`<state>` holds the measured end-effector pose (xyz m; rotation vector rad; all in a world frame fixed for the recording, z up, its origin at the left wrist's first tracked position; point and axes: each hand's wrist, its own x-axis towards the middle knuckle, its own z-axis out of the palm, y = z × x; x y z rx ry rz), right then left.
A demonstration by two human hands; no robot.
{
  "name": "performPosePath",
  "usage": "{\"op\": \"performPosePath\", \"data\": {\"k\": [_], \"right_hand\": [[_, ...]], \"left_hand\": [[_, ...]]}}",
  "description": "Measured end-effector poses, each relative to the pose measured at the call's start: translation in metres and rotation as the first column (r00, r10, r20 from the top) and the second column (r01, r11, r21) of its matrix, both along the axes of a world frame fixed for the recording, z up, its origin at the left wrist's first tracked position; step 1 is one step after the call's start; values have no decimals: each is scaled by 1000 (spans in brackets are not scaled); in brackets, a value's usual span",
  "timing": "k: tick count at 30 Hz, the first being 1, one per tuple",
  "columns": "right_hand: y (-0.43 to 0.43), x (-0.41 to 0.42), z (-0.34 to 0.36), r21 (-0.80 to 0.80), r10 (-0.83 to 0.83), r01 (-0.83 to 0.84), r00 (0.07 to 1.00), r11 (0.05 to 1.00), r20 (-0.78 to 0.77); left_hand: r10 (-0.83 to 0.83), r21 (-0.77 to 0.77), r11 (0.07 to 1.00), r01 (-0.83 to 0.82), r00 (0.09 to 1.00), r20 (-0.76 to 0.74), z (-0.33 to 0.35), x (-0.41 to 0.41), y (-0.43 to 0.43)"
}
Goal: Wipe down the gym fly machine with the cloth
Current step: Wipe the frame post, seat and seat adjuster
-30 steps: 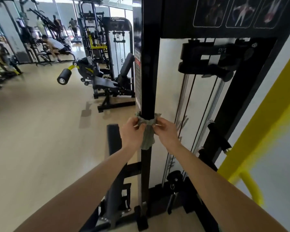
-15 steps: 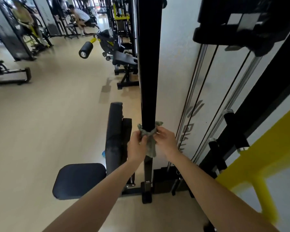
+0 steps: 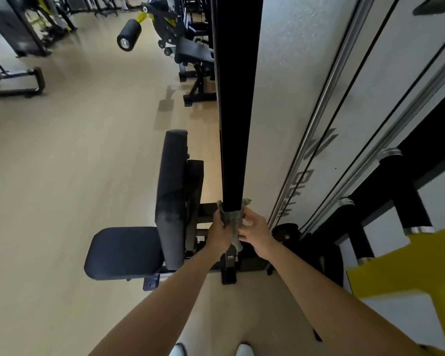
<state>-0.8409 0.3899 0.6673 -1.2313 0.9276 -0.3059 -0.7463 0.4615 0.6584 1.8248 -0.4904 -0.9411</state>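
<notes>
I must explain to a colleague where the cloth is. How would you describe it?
Find the tall black upright post of the machine, right of the black padded seat. Low on it, a small grey-green cloth wraps around it, gripped by the left hand and right hand. It is the only soft, crumpled thing there.

Only large grey lettering (image 3: 306,179) on the white panel (image 3: 337,106), running lengthwise just beside the steel rod (image 3: 319,105). Turned sideways and blurred, so not legible. No other text, number or sign readable.
</notes>
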Motion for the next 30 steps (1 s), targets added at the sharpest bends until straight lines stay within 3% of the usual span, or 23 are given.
{"op": "performPosePath", "data": {"k": [2, 5, 9, 13, 16, 20, 23, 25, 30], "right_hand": [[-1, 3, -5, 25, 13, -12, 1000, 1000, -21], [2, 8, -3, 54, 15, -13, 999, 998, -45], [8, 9, 6, 108, -144, 145, 989, 983, -21], [20, -2, 32, 191, -285, 262, 953, 946, 105], [35, -11, 58, 168, -303, 278, 941, 946, 149], [64, -12, 87, 118, -357, 337, 894, 934, 272], [89, 4, 99, 8, -366, 390, 857, 921, 362], [99, 20, 102, -88, -366, 437, 834, 895, 413], [108, 57, 100, -225, -320, 484, 797, 845, 511]], "left_hand": [[16, 13, 1000, -16, 1000, -5, -7, 2, -3], [34, 79, 996, -43, 993, 110, -10, 3, -5], [106, 80, 989, -124, 974, 199, -2, 0, 8], [112, -118, 989, -86, 964, 240, 30, -21, 32], [121, -291, 955, -53, 968, 219, 66, -34, 52], [97, -403, 914, 54, 934, 345, 120, -17, 78], [13, -352, 915, 198, 857, 515, 157, 22, 80], [-91, -241, 922, 302, 775, 625, 177, 55, 69], [-298, 65, 895, 441, 482, 824, 204, 112, 22]]}}
